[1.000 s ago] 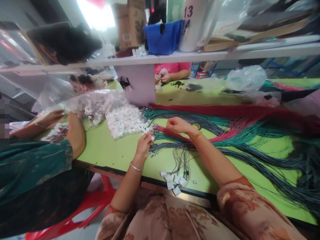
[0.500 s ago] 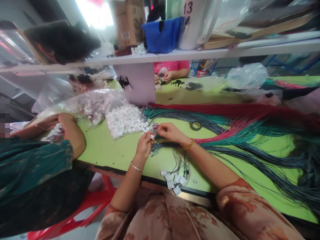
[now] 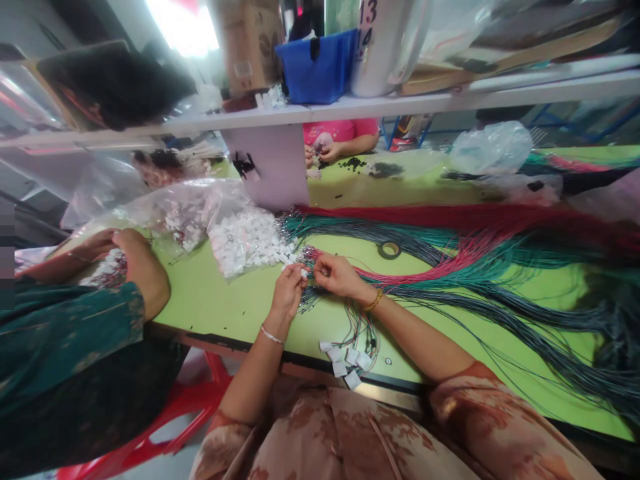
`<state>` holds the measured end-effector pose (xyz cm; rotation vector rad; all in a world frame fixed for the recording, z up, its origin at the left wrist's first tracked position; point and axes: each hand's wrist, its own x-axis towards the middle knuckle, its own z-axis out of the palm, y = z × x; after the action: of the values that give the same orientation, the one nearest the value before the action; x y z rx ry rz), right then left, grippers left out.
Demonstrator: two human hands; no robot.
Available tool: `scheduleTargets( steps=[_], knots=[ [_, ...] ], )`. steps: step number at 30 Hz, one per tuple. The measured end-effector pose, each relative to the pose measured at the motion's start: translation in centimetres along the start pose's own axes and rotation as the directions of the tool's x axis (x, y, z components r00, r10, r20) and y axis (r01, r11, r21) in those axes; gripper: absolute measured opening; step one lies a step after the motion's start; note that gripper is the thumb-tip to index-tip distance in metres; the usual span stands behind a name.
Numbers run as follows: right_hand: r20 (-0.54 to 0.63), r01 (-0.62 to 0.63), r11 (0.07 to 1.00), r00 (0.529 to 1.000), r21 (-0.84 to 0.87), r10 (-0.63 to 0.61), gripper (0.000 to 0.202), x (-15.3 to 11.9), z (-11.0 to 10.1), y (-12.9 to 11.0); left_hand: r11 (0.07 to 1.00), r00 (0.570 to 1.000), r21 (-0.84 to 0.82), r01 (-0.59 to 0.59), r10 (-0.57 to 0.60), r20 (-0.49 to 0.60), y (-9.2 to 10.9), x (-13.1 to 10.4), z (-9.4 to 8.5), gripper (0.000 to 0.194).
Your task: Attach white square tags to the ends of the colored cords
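Observation:
My left hand [image 3: 289,288] pinches a small white connector [image 3: 304,272] between thumb and fingertips. Just to its right, my right hand [image 3: 336,273] has its fingers closed in a pinch over the wire ends; a thin wire seems to be in them, but it is too fine to make out. Red wires [image 3: 410,277], green wires [image 3: 450,283] and dark grey wires [image 3: 480,300] run from near my hands toward the right. Behind my left hand a clear bag [image 3: 250,240] spills white connectors. Nearer the table edge lie several white connectors [image 3: 352,358] with short wires attached.
A roll of black tape [image 3: 389,250] lies behind my right hand. A co-worker's arm [image 3: 143,267] rests on the green table [image 3: 200,293] at left. Another person's hands [image 3: 327,152] work across the table. Overhead, a shelf [image 3: 240,119] carries a blue bin [image 3: 317,70].
My right hand has shifted slightly down and stays close beside the left hand. The left hand keeps its pinch on the white connector. The view has tilted a little.

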<state>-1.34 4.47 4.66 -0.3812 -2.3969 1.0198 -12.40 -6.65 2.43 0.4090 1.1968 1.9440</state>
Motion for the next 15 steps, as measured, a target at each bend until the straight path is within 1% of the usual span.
scheduleTargets(
  steps=[3,6,8,11,12,15],
  knots=[
    [0.006,0.077,0.982,0.997,-0.175,-0.077,0.011,-0.3,0.2,-0.3,1.000,1.000,0.010,0.015,-0.015,0.006,-0.7,0.1,0.1,0.032],
    [0.079,0.150,0.946,0.988,-0.286,-0.133,0.012,-0.5,0.5,-0.2,0.999,0.999,0.006,0.039,-0.039,-0.020,-1.0,0.2,0.1,0.031],
    [0.083,0.135,0.954,0.990,-0.268,-0.117,0.011,-0.4,0.7,0.0,0.999,0.999,0.019,0.037,-0.036,-0.034,-1.0,0.2,0.1,0.030],
    [0.027,0.018,0.991,1.000,-0.131,-0.015,0.009,-0.4,0.7,0.2,0.999,0.998,0.042,0.024,-0.022,-0.052,-0.9,0.2,0.1,0.029],
    [0.009,-0.001,0.995,1.000,-0.097,0.002,0.008,-0.4,0.5,0.2,0.999,0.998,0.040,0.019,-0.016,-0.068,-0.8,0.2,0.1,0.029],
    [-0.048,0.029,0.997,0.998,-0.073,-0.032,0.005,-0.3,-0.4,0.2,1.000,0.995,0.019,0.008,-0.006,-0.102,-0.4,0.1,0.1,0.028]
  ],
)
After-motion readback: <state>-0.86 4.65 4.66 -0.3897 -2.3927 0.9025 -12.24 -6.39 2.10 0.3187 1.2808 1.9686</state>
